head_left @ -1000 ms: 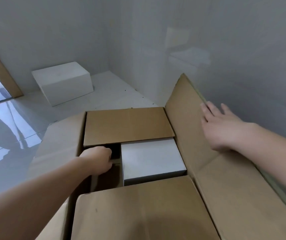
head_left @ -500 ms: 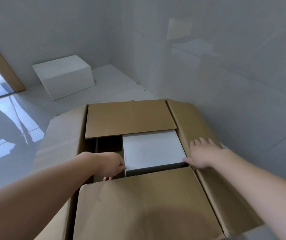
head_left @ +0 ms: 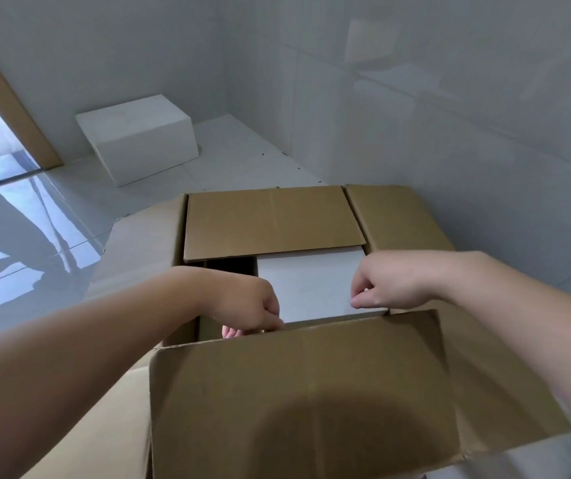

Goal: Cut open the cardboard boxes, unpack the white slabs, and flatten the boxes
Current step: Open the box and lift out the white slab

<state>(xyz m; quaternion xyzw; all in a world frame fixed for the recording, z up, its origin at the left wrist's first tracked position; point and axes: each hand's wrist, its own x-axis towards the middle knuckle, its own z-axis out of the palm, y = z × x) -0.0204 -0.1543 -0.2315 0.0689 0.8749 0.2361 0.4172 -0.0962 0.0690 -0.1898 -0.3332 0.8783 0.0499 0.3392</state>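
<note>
My right hand [head_left: 386,288] has come off the side flap onto the white slab [head_left: 306,283], fingers curled at its right edge; my left hand [head_left: 248,305] hooks its left edge inside the cardboard box [head_left: 277,392] (grip depth hidden). The slab lies flat between both hands, equally near.

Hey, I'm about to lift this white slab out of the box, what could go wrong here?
The near flap and far flap both overhang the slab, so it may catch on them coming up. The left hand reaches into a dark gap beside the slab, so its fingers could get pinched.
</note>
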